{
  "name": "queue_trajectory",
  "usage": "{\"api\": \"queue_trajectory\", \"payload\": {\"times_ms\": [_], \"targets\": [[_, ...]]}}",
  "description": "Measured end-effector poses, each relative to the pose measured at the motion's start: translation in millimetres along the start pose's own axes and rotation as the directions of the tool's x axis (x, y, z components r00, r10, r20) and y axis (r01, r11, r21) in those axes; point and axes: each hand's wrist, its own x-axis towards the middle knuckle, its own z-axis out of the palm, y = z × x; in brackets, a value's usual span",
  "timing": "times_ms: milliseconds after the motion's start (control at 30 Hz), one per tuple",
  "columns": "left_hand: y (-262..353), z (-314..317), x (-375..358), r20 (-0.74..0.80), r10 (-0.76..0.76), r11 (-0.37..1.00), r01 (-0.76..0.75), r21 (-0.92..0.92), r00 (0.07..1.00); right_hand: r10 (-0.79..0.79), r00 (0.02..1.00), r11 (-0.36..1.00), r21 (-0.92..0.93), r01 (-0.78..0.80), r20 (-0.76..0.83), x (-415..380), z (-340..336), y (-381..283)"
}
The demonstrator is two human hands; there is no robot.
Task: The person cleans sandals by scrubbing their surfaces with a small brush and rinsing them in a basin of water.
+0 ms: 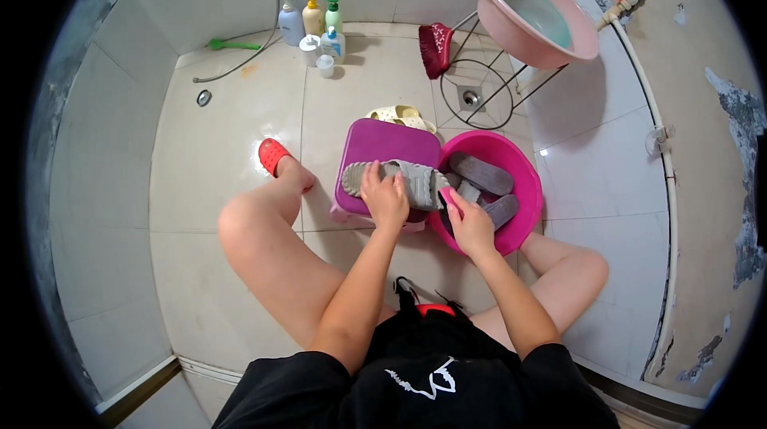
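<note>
While the magenta basin (533, 193) holds other slippers (486, 174), the purple stool (391, 139) supports the grey slipper (420, 185), which overhangs its right edge. We press with our left hand (387, 199) spread, our right hand (474, 231) closed on the pink brush (449, 196). Apparently we are scrubbing; another stroke calls for steady bracing.

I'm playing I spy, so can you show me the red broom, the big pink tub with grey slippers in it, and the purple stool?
Red broom (435, 52): head view, on its bristles.
Pink tub (534, 189): head view, on its right inner wall.
Purple stool (387, 138): head view, on its top.
</note>
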Motion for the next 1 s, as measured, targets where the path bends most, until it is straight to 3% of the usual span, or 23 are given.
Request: {"api": "queue_trajectory", "payload": {"times_ms": [33, 67, 100, 133, 167, 200, 267, 300, 333, 400, 467, 533, 567, 600, 667, 700, 800, 867, 900, 933, 1000], "targets": [[5.7, -2.0, 0.7, -0.099, -0.023, 0.993, 0.012, -0.116, 0.995, 0.0, 1.0, 1.0, 0.0, 0.0, -0.005, 0.2, 8.8, 4.1], [9.1, -6.3, 0.3, -0.101, -0.018, 0.993, 0.006, -0.116, 0.995, -0.066, 0.992, 0.969, 0.231, 0.088, -0.104, 1.6, 23.9, 4.9], [13.4, -14.0, -0.8, 0.064, 0.053, 0.995, -0.048, -0.082, 0.997, -0.106, 0.971, 0.877, 0.44, 0.192, -0.213, 3.3, 40.0, 6.2], [15.1, -18.6, -2.7, 0.231, 0.116, 0.993, -0.106, -0.055, 0.966, -0.138, 0.978, 0.9, 0.391, 0.191, -0.159, 4.8, 50.5, 3.9], [15.2, -16.7, -4.9, 0.153, 0.205, 0.978, -0.208, 0.005, 0.967, -0.119, 0.984, 0.933, 0.325, 0.157, -0.134, 4.0, 60.9, 0.6], [17.1, -20.0, -2.1, 0.153, 0.211, 0.977, -0.215, 0.008, 0.965, -0.097, 0.989, 0.959, 0.257, 0.123, -0.11, 4.5, 67.4, -5.5], [20.8, -24.9, 1.3, 0.407, -0.076, 0.997, 0.078, 0.012, 0.91, -0.11, 0.989, 0.975, 0.182, 0.126, -0.094, 18.3, 73.8, -10.1], [18.3, -15.7, -5.1, 0.172, -0.029, 0.999, 0.032, -0.017, 0.985, -0.149, 0.984, 0.98, 0.122, 0.16, -0.097, 29.5, 74.9, -13.3], [21.2, -19.2, -3.4, 0.174, -0.032, 0.999, 0.035, -0.012, 0.984, -0.186, 0.978, 0.979, 0.061, 0.192, -0.094, 39.4, 73.2, -21.1], [25.7, -22.9, 5.8, 0.128, -0.248, 0.967, 0.254, -0.029, 0.96, -0.211, 0.971, 0.977, 0.018, 0.215, -0.113, 54.7, 74.4, -33.9], [9.0, -13.3, 11.4, 0.146, -0.269, 0.952, 0.286, -0.11, 0.952, -0.147, 0.964, 0.988, 0.006, 0.152, -0.22, 62.7, 83.2, -47.5], [-10.5, 0.4, 18.9, 0.14, -0.413, 0.819, 0.435, -0.375, 0.9, -0.19, 0.952, 0.974, 0.077, 0.214, -0.239, 40.5, 96.6, -58.5], [-20.0, 5.0, 19.1, 0.271, -0.526, 0.612, 0.58, -0.538, 0.807, -0.236, 0.951, 0.967, 0.049, 0.25, -0.198, 32.5, 99.9, -54.8], [-22.2, 4.1, 22.9, 0.27, -0.528, 0.612, 0.581, -0.536, 0.805, -0.28, 0.948, 0.958, 0.023, 0.286, -0.155, 30.1, 98.3, -52.1], [-26.2, 3.6, 26.2, 0.352, -0.526, 0.603, 0.632, -0.487, 0.774, -0.329, 0.913, 0.943, -0.129, 0.306, -0.242, 49.4, 93.8, -43.3], [-23.1, 0.0, 28.7, 0.59, -0.518, 0.205, 0.76, -0.617, 0.619, -0.297, 0.917, 0.949, -0.186, 0.254, -0.265, 61.0, 94.8, -42.0], [-11.7, -0.6, 34.0, 0.607, -0.562, 0.132, 0.785, -0.605, 0.562, -0.11, 0.945, 0.99, -0.121, 0.076, -0.308, 68.9, 104.8, -52.4], [-14.5, 1.2, 32.0, 0.607, -0.557, 0.124, 0.779, -0.615, 0.567, -0.126, 0.938, 0.991, 0.011, 0.137, -0.323, 51.0, 108.4, -58.3], [-17.6, 5.7, 31.2, 0.54, -0.576, 0.224, 0.754, -0.617, 0.613, -0.218, 0.925, 0.97, 0.034, 0.24, -0.311, 42.3, 107.9, -54.9], [-20.5, 10.6, 30.1, 0.474, -0.585, 0.322, 0.725, -0.609, 0.658, -0.217, 0.925, 0.97, 0.033, 0.239, -0.312, 43.7, 105.7, -49.0], [-20.9, 12.2, 28.0, 0.449, -0.589, 0.37, 0.718, -0.59, 0.672, -0.416, 0.882, 0.909, -0.065, 0.412, -0.22, 44.8, 96.4, -31.5]]}}
